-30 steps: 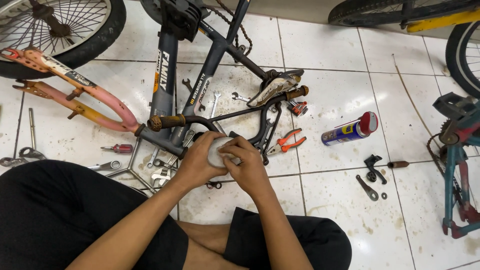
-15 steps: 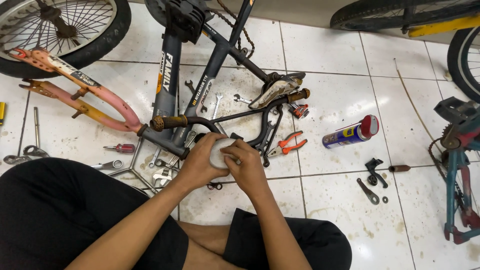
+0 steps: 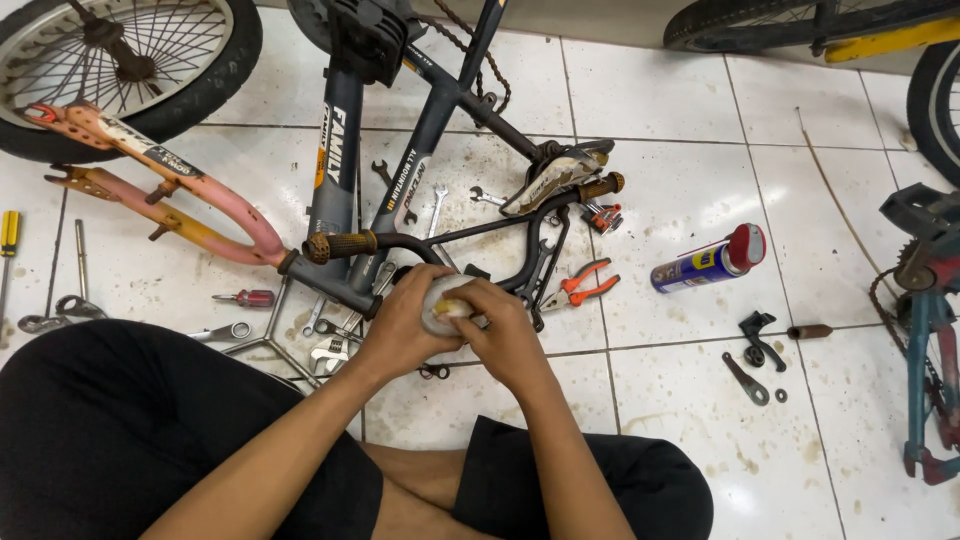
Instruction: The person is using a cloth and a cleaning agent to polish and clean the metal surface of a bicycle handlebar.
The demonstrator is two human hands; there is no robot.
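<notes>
I sit cross-legged on a white tiled floor. My left hand [image 3: 402,325] cups a small round whitish container [image 3: 440,302] with something yellow inside. My right hand [image 3: 503,330] presses its fingers into the container's top. Both hands are just in front of the dark bicycle frame [image 3: 430,120], which lies on the floor with its black handlebar [image 3: 440,238] and rusty grips close to my hands.
A pink fork [image 3: 170,190] and a spoked wheel [image 3: 120,60] lie at the left. Wrenches [image 3: 330,345], a red screwdriver [image 3: 248,298], orange pliers [image 3: 583,285], a blue spray can [image 3: 708,260] and small parts [image 3: 755,350] are scattered around. Another bicycle [image 3: 925,300] stands at the right.
My hands stay on the container; the right hand's fingers have shifted on its top, showing the yellow content. The view has tilted slightly.
</notes>
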